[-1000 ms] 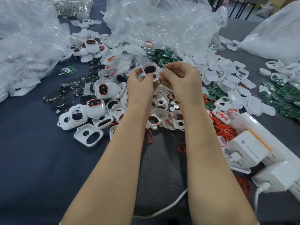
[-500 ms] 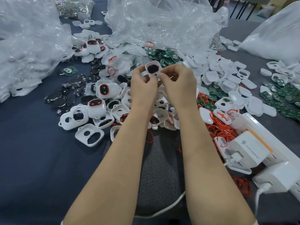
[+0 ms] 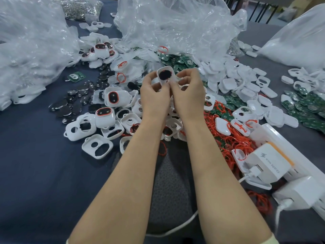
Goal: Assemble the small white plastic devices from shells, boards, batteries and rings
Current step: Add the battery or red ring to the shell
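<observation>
Both your hands are up on one white shell (image 3: 166, 76), held well left of the white charger (image 3: 269, 164) and farther from you than it. Your left hand (image 3: 154, 99) curls round its left edge; your right hand (image 3: 189, 97) pinches its lower right side, fingers bent. The shell's dark opening faces you. Red rings (image 3: 233, 140) lie just left of the charger, dark discs (image 3: 70, 104) far left of it.

Count: 2 hands, left hand (image 3: 154, 97) and right hand (image 3: 190, 95), holding 1 white shell (image 3: 165, 77). 3 big plastic bags (image 3: 26, 41). 2 white chargers (image 3: 269, 164) on 1 power strip (image 3: 281, 140). 1 lone green board (image 3: 75, 76). Loose shells (image 3: 97, 148), coin batteries (image 3: 70, 106), red rings (image 3: 233, 141): heaps, uncountable.
</observation>
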Tool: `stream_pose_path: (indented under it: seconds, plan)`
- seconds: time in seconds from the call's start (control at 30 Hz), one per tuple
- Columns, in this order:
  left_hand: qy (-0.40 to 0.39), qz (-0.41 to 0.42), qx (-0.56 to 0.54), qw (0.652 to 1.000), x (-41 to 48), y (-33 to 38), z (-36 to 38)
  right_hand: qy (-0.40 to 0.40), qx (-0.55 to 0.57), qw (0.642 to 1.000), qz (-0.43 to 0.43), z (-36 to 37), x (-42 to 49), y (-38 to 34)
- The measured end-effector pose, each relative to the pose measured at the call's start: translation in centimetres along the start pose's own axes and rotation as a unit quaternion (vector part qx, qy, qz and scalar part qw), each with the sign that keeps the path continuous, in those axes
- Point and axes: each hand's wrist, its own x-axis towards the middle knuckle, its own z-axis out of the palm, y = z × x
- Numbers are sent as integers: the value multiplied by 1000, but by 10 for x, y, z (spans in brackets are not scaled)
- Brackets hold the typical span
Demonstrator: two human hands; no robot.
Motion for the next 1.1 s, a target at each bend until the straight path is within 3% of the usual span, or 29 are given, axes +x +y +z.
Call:
stream_pose_path:
  seconds: [0.33, 1.1]
  plan:
    - [17, 1, 36, 999, 0, -1, 0, -63, 107, 986, 113, -4, 6, 0]
    - [-12, 29, 60, 998, 0, -5, -1, -55, 117, 983, 131, -3, 8, 4]
